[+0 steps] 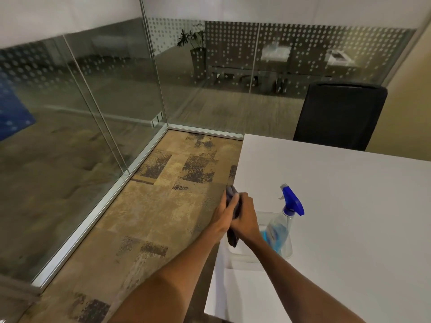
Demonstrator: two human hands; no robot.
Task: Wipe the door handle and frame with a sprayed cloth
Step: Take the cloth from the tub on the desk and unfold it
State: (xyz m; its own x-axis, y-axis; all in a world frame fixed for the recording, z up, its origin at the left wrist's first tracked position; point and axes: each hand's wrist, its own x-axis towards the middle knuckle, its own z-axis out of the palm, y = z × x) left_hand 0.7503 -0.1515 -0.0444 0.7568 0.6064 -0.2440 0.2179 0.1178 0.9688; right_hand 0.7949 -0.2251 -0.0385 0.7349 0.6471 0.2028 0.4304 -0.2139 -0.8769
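A dark grey-blue cloth [233, 237] is pressed between my two hands at the white table's left edge. My left hand [222, 213] and my right hand [245, 217] both close around it, palms facing each other. Its top end pokes out above my fingers and its lower end hangs below my wrists. A clear spray bottle [281, 231] with blue liquid and a blue trigger head stands upright on the table just right of my right hand, untouched. No door handle shows in this view.
The white table [349, 206] fills the right side, with a clear plastic container [247, 256] behind my right forearm. A black office chair [338, 115] stands at the table's far side. Glass partition walls [93, 113] with metal floor rails enclose the patterned carpet [163, 206] on the left.
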